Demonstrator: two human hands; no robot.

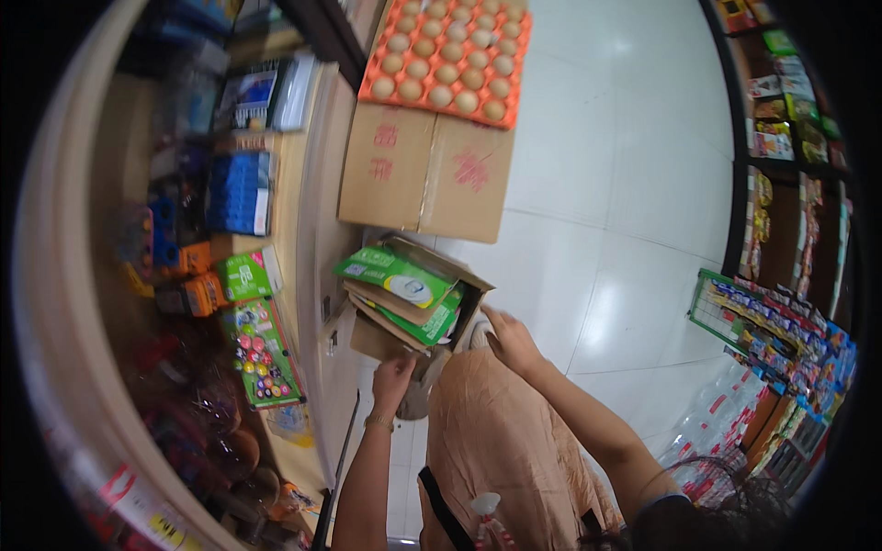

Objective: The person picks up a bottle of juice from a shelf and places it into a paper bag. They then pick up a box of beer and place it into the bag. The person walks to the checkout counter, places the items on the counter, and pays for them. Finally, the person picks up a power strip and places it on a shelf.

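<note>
On the floor stands an open cardboard box (473,281) holding several folded pieces of green printed cardboard (413,282), some poking above its rim. My left hand (394,377) is at the box's near left side, fingers bent against a brown flap; whether it grips the flap cannot be told. A bracelet or watch is on that wrist. My right hand (513,339) is beside the box's near right corner, fingers apart, with nothing seen in it. Just past the box is a taped carton (425,175) with red writing, and an orange tray (511,113) of eggs rests on it.
Shelving with boxed goods, blue packs (238,193) and toys runs along the left. A thin dark rod (348,441) stands near my left forearm. Snack shelves (741,158), a green wire rack (710,303) and wrapped clear bottles (716,413) are at the right.
</note>
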